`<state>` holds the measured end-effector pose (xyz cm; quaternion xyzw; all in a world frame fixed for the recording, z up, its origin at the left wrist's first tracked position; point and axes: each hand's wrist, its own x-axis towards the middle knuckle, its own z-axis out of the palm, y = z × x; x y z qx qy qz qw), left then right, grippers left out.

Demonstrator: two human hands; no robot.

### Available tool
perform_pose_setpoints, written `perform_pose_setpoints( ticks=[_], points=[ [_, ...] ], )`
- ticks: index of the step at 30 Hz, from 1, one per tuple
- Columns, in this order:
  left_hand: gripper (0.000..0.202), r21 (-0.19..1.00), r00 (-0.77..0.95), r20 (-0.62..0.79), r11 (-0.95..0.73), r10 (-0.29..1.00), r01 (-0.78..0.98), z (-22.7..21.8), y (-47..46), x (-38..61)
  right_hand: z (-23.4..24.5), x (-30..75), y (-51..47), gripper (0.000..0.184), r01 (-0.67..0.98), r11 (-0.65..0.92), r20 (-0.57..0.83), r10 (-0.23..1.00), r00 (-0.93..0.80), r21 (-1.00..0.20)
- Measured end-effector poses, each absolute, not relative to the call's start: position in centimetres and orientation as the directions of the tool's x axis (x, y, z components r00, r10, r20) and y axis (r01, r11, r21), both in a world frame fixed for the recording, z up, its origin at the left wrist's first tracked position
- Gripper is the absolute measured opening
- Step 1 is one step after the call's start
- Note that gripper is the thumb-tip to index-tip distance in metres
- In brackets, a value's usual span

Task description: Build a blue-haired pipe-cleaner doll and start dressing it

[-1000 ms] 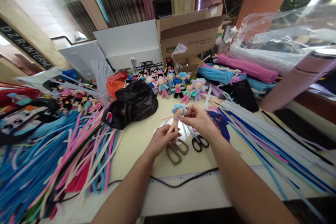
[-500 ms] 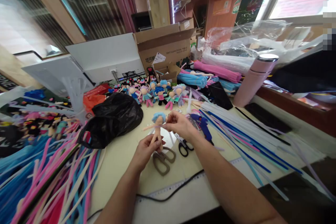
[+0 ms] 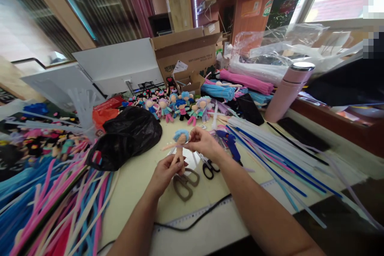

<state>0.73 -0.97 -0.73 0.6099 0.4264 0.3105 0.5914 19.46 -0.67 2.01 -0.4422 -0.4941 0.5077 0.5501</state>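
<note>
Above the counter's (image 3: 138,184) middle, a doll (image 3: 180,150) stands upright, blue head up, legs down, with one arm wire sticking out to the left. The left hand (image 3: 163,174) has its grip closed round the legs, and the right hand (image 3: 204,142) pinches at the neck. Scissors (image 3: 186,182) lie just beneath. Bare counter runs to the near edge, hemmed in by pipe cleaners (image 3: 45,200). A black bag (image 3: 129,136) sits to the left. The open box (image 3: 186,50) behind hides its inside.

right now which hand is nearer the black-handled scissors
Right. The right hand, pinching the doll at its neck, is close above the black-handled scissors. The left hand, gripping the doll's legs, sits farther off, beyond the tan scissors.
</note>
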Motion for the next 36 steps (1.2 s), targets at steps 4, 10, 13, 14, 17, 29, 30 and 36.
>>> perform_pose_setpoints(
  ticks=[4,10,13,14,17,29,30,36],
  points=[
    [0.033,0.989,0.456,-0.120,0.065,0.882,0.134,-0.7,-0.9,0.8,2.1,19.5,-0.8,0.036,-0.112,0.084,0.085,0.996,-0.010,-0.990],
    [0.034,0.987,0.452,-0.155,0.119,0.878,0.107,-0.8,-1.0,0.9,2.7,19.4,-1.2,0.039,-0.138,0.062,0.066,0.998,-0.020,-0.988],
    [0.035,0.988,0.465,-0.147,0.114,0.873,0.100,-1.0,-1.0,0.8,3.1,19.5,-1.4,0.041,-0.129,0.041,0.045,0.999,-0.021,-0.991],
    [0.035,0.989,0.471,-0.143,0.111,0.870,0.097,-1.0,-1.0,0.8,3.1,19.5,-1.4,0.041,-0.125,0.036,0.039,0.999,-0.020,-0.991],
    [0.034,0.990,0.483,-0.140,0.118,0.864,0.077,-1.0,-1.1,0.8,2.9,19.6,-1.4,0.038,-0.116,0.041,0.043,0.999,-0.015,-0.992],
    [0.031,0.990,0.505,-0.137,0.129,0.852,0.050,-1.1,-1.1,0.8,2.5,19.8,-1.0,0.029,0.104,0.068,0.066,0.997,-0.029,-0.992],
    [0.031,0.991,0.506,-0.135,0.126,0.852,0.051,-1.1,-1.1,0.8,2.3,19.9,-0.9,0.029,0.121,0.071,0.066,0.997,-0.043,-0.990],
    [0.032,0.992,0.515,-0.126,0.113,0.848,0.055,-1.5,-1.0,0.7,1.7,19.9,-0.7,0.028,0.014,0.045,0.042,0.985,-0.169,-0.999]
  ],
)
